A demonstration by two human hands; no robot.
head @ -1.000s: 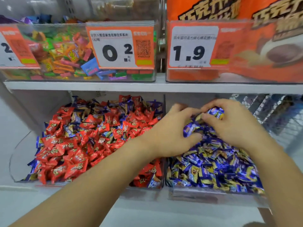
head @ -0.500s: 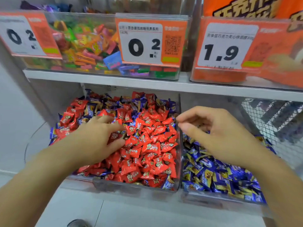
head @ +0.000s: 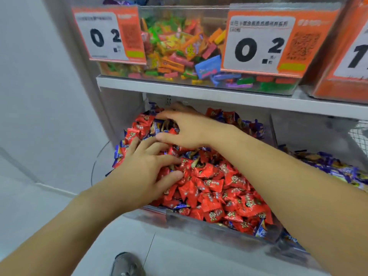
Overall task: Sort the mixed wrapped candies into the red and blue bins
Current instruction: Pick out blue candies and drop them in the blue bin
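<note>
So both hands are in the red bin (head: 219, 226) now, the clear one on the lower shelf piled with red candies (head: 209, 188) and some blue candies (head: 157, 128) mixed in. The left hand (head: 147, 170) lies on the pile at the bin's left side, fingers spread and loose, gripping nothing visible. The right hand (head: 187, 130) reaches across to the back-left corner, fingers curled down over a patch of blue wrappers; can't tell if it has actually pinched one. The blue bin (head: 338, 172) sits just to the right, behind the right forearm. Half a second ago the right hand hovered over the blue bin; it has since crossed over, and the left hand has moved a bit further back.
</note>
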